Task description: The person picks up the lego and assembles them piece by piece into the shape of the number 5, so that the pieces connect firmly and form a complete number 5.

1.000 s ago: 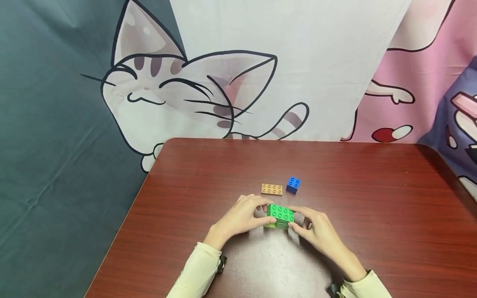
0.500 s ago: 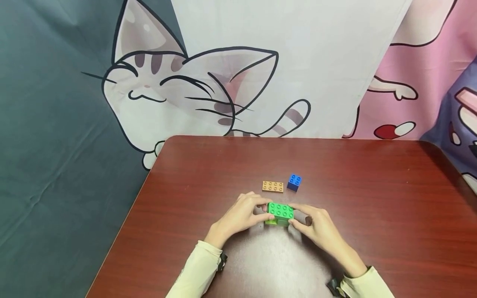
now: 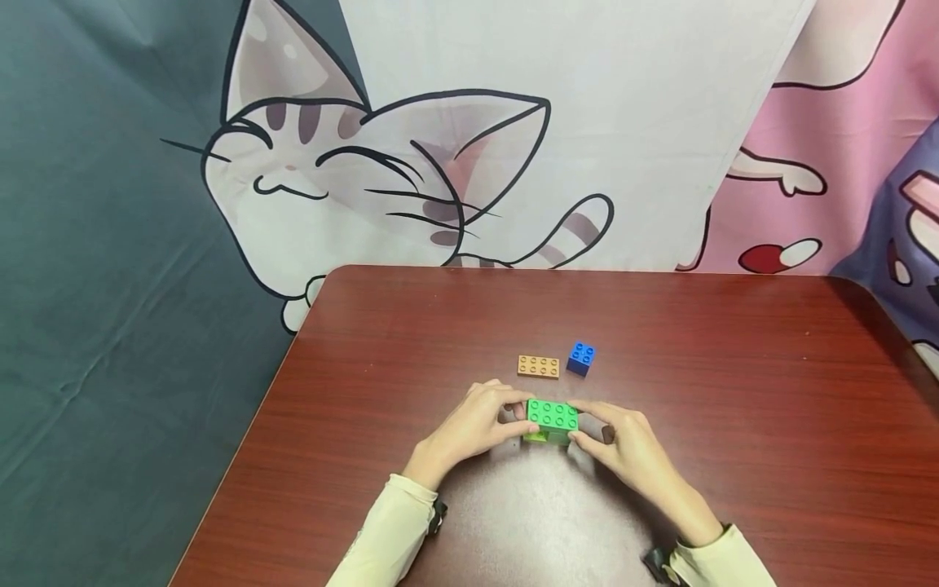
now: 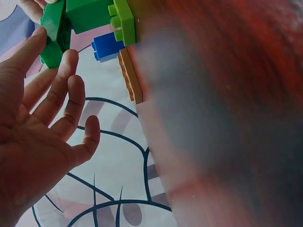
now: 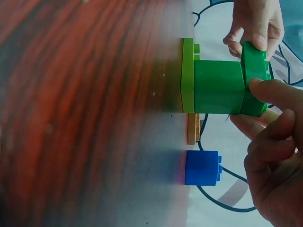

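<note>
A green building brick with two rows of studs (image 3: 553, 415) tops a small stack, pinched at its left end by my left hand (image 3: 473, 424) and at its right end by my right hand (image 3: 627, 444). Beneath it stands a tall dark green block (image 5: 218, 87), which rests on a thin lime green plate (image 5: 187, 78) on the table. In the right wrist view, the top brick (image 5: 254, 92) sits a little tilted against the block. It reaches past the block towards my left hand. My left hand's other fingers (image 4: 75, 101) are spread loosely off the stack.
Behind the stack, a flat tan studded plate (image 3: 539, 367) and a blue brick (image 3: 581, 359) lie side by side on the brown wooden table (image 3: 411, 326). A cloth printed with a cartoon cat (image 3: 293, 179) hangs beyond the far edge.
The head view has shifted slightly, so the table and loose bricks appear a bit higher. Both hands keep their hold on the top brick, with hardly any movement.
</note>
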`<action>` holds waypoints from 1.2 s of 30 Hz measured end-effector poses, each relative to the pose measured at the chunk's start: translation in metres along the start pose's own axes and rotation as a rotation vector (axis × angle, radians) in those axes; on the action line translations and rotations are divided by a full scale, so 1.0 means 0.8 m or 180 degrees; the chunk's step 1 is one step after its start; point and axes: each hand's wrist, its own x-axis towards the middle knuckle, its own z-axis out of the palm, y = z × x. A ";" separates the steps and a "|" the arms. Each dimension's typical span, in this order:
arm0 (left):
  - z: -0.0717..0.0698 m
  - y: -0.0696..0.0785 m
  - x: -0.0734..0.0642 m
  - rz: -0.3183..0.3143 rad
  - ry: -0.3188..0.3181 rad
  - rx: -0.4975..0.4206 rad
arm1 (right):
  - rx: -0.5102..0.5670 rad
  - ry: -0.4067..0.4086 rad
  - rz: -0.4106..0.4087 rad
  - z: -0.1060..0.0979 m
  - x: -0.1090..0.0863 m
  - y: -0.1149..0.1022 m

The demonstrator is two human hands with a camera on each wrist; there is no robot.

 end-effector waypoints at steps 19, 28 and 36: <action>0.006 -0.009 -0.002 -0.0103 -0.0066 -0.0132 | -0.0009 -0.0194 0.0039 -0.006 0.004 -0.002; 0.005 -0.008 -0.001 -0.0231 -0.0173 -0.0252 | -0.0032 -0.0262 0.0115 -0.007 0.005 -0.003; 0.009 -0.008 -0.002 -0.0354 -0.0189 -0.0483 | 0.0078 -0.0206 0.0045 -0.007 0.004 0.002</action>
